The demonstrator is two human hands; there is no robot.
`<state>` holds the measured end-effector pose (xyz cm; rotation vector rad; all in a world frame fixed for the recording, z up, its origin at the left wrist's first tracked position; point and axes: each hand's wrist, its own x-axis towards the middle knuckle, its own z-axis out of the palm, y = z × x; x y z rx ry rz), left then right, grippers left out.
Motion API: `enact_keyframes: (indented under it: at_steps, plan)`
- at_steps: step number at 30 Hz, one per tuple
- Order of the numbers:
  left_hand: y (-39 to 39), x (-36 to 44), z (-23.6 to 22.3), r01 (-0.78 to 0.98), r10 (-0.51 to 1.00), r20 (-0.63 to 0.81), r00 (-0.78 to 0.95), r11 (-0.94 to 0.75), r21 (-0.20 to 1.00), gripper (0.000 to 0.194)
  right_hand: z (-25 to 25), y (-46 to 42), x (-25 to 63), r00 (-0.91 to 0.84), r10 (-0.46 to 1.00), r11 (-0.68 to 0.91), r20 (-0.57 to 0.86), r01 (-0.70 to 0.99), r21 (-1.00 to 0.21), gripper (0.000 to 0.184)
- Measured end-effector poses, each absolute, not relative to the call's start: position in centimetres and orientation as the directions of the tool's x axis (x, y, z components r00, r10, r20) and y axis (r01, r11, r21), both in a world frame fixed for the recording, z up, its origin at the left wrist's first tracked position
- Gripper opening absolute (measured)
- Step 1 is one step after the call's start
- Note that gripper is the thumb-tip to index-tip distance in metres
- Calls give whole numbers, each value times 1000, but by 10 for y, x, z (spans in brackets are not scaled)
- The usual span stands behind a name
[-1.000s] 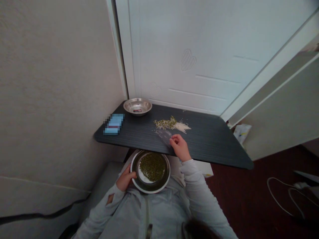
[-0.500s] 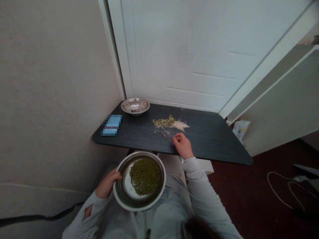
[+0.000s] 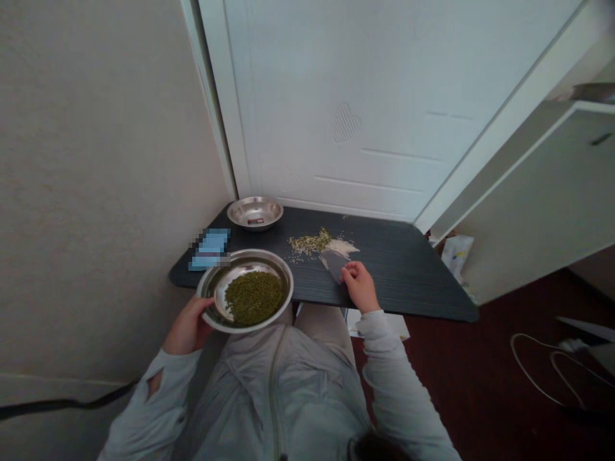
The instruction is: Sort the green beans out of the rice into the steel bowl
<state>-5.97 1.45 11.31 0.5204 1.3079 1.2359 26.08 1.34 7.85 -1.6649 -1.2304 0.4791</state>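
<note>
My left hand (image 3: 186, 325) grips the left rim of a stainless steel bowl (image 3: 289, 293), thumb over the edge. Small green beans (image 3: 254, 298), which look like mung beans, lie inside it. The bowl is tilted slightly and overlaps the near left edge of the dark table (image 3: 408, 275). Between the fingers of my right hand (image 3: 361, 287) is a thin, clear plastic sheet (image 3: 334, 265), its far edge beside the grains on the tabletop. That heap is part green beans mixed with pale grains (image 3: 310, 242), part white rice-like grains (image 3: 343, 247).
A second steel bowl (image 3: 269, 210) with a dark label inside stands at the table's back left. In front of it lies a blurred-out blue object (image 3: 210, 248). The white door (image 3: 384, 96) borders the table's far side, and a wall (image 3: 110, 192) its left. A white cable (image 3: 523, 374) trails on the floor.
My left hand has raised the bowl of beans forward and left, from over my lap to the table edge. The plastic sheet in my right hand has tipped more upright near the grains.
</note>
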Motion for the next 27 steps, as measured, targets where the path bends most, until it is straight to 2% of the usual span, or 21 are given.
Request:
enact_keyframes:
  at_steps: [5, 10, 13, 21, 24, 27]
  plan:
    - [23, -49, 116, -332, 895, -356, -268, 261, 906, 17, 78, 14, 258, 315, 921, -17, 227, 616, -788, 17]
    - [22, -48, 114, -323, 870, -410, -272, 319, 891, 13, 76, 15, 258, 458, 853, -148, 252, 674, -724, 17]
    - [22, -50, 110, -389, 868, -462, -180, 369, 844, 15, 76, 16, 262, 516, 813, -176, 269, 658, -732, 16]
    - [21, -50, 112, -486, 888, -458, -30, 387, 784, 21, 77, 21, 295, 512, 821, -141, 253, 610, -779, 13]
    - [20, -47, 112, -541, 902, -431, -9, 358, 761, 18, 74, 22, 303, 505, 832, -121, 229, 568, -814, 16]
    - [20, -45, 113, -557, 887, -463, -8, 380, 739, 20, 71, 23, 304, 510, 832, -100, 216, 522, -847, 18]
